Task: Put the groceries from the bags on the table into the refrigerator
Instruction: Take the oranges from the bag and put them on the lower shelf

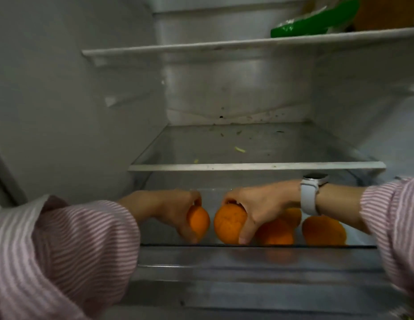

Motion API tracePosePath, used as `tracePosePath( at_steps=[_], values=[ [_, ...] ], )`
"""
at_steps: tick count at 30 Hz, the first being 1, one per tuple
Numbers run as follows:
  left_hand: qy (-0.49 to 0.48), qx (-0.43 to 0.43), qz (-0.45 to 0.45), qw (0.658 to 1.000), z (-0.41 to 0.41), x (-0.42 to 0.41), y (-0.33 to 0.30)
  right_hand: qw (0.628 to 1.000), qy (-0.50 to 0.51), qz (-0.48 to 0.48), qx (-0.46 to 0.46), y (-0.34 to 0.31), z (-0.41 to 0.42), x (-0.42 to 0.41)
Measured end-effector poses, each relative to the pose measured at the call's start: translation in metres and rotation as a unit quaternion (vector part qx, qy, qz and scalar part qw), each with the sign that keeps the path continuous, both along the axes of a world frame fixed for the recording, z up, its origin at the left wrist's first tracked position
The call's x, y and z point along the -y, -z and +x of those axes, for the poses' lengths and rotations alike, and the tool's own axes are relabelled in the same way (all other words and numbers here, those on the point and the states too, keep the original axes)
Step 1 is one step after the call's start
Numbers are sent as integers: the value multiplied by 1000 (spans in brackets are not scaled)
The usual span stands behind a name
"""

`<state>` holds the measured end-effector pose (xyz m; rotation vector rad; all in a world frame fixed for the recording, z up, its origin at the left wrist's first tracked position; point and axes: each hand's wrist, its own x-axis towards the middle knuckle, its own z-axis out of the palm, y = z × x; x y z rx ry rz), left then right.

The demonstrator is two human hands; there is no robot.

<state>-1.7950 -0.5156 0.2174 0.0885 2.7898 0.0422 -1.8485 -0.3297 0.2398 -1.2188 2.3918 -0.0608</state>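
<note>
A: Left side first?
B: Striped pink-and-white fabric sleeve (62, 245), soft and wrinkled. The left hand (169, 211) reaches into the clear plastic drawer (247, 257) at the bottom of the refrigerator (74, 100) and grips a round orange (198, 221), fingers curled over its top, thumb underneath.

A: Centre?
B: The right hand (259, 206) grips a second orange (229, 224), bigger in view, dimpled matte skin, thumb down its right side. The two held fruits sit just beside each other, a narrow gap between them, both above the drawer's front edge.

A: Right?
B: Loose oranges in the drawer (276, 232), partly hidden behind the right hand, and one more (323, 229) under the wrist. A third shows behind, blurred. White rubbery watch band (310, 197) on the right wrist, rounded-square face on top.

A: Above?
B: Glass shelf (256, 167) with a white front trim, crumbs and small green scraps on it. Higher white shelf (247, 46); on its right end a crinkly green plastic bag (317, 21) beside an orange-brown boxy item (386, 12), too blurred to identify.
</note>
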Motion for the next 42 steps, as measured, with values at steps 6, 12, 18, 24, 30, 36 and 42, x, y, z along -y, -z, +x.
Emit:
tracePosePath(
  at_steps=[6, 12, 18, 24, 30, 36, 42],
  values=[
    [-43, 65, 0, 997, -7, 7, 22, 997, -78, -10, -17, 22, 5, 1],
    [-98, 133, 44, 985, -8, 4, 17, 986, -143, -10, -85, 36, 5, 10],
    [-109, 133, 25, 985, -7, 5, -18, 997, -71, -16, -13, 6, 2, 12],
    [-77, -89, 45, 992, 24, -9, -61, 996, -33, -48, -67, -44, 16, 4],
    [-83, -445, 92, 887, 76, -37, -71, 964, 26, -122, -234, -67, 69, -20],
    [-73, -627, 104, 769, 119, -78, -12, 790, 114, -405, -446, 5, 125, -52],
    [-74, -764, 41, 640, 120, -91, 48, 620, 94, -480, -614, 77, 122, -73]
  ],
)
